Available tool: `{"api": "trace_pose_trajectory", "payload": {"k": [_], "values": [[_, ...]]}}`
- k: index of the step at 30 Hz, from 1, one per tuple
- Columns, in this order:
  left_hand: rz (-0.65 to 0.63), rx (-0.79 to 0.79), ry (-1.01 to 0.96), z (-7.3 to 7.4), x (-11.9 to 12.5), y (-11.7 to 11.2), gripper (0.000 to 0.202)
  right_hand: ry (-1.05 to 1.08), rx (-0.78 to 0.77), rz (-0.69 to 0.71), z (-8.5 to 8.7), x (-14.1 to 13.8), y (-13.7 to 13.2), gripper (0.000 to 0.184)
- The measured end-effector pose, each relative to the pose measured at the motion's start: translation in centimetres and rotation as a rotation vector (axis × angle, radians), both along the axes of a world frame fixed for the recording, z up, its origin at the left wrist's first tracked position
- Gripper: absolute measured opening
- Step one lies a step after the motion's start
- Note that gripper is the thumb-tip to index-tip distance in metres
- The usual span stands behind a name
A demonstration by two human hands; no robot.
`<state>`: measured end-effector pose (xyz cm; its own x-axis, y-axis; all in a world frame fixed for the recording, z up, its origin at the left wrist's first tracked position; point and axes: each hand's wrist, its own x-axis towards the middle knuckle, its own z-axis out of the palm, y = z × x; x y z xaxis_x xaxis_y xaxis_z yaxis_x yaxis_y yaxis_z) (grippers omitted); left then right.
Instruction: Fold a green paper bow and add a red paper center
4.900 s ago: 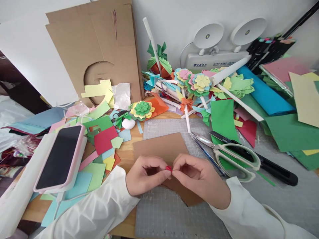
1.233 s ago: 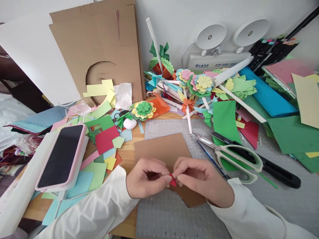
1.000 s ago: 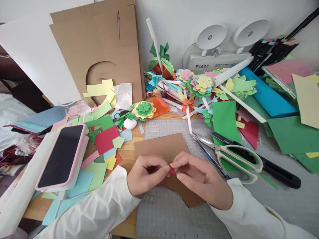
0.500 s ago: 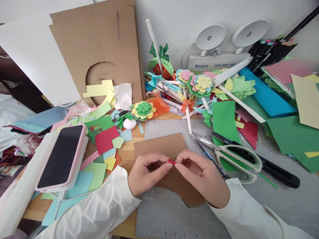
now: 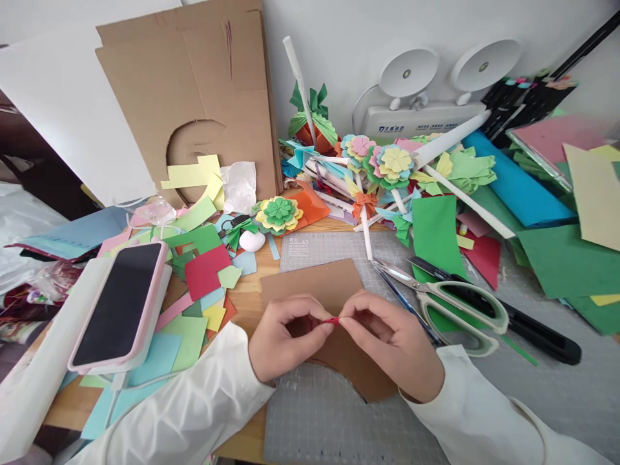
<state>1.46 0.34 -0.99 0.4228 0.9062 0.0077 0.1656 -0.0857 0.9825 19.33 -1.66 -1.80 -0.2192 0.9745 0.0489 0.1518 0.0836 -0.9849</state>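
Observation:
Between the fingertips of both hands is a small, narrow piece of red paper (image 5: 332,320), folded or rolled; which I cannot tell. My left hand (image 5: 289,336) pinches its left end, and my right hand (image 5: 393,342) pinches its right end. Both hands are closed, thumb against forefinger. Under them lies a piece of brown cardboard (image 5: 312,279) with a curved cut in its lower edge. It rests on a grey cutting mat (image 5: 310,420) with a printed grid. Just right of my right hand are scissors (image 5: 450,303) with pale handles.
A black utility knife (image 5: 542,332) lies beside the scissors. Left are a phone (image 5: 121,303) in a pink case and scattered coloured paper scraps (image 5: 208,271). Paper flowers (image 5: 394,163) and white paper rolls (image 5: 453,139) pile up behind. A large cardboard sheet (image 5: 188,77) leans on the wall.
The red paper looks slimmer and flatter between my fingertips. Both hands have barely shifted, and everything around them stays in place.

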Motion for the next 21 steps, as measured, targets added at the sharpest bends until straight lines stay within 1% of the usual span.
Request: {"api": "trace_pose_trajectory", "payload": {"k": [2,4,8,10,12,16,21], "values": [[0.0,-0.001,-0.002,0.0,0.0,0.0,0.012,-0.001,0.003,0.007,0.0,0.0,0.1,0.01],[-0.009,-0.035,-0.044,0.0,-0.1,0.0,0.012,0.016,-0.019,0.013,0.1,0.0,0.1,0.01],[-0.072,-0.246,-0.202,0.1,-0.3,0.3,0.014,0.101,-0.121,0.051,0.8,0.0,0.3,0.015],[-0.107,-0.34,-0.27,0.2,-0.4,0.4,0.015,0.148,-0.143,0.082,1.2,0.0,0.4,0.016],[-0.129,-0.4,-0.32,0.3,-0.5,0.4,0.016,0.181,-0.154,0.114,1.4,0.0,0.4,0.016],[-0.133,-0.466,-0.344,0.2,-0.6,0.3,0.02,0.208,-0.183,0.147,1.6,0.0,0.3,0.019],[-0.107,-0.484,-0.327,-0.3,-0.6,0.3,0.02,0.232,-0.157,0.129,1.3,-0.1,0.1,0.016]]}}
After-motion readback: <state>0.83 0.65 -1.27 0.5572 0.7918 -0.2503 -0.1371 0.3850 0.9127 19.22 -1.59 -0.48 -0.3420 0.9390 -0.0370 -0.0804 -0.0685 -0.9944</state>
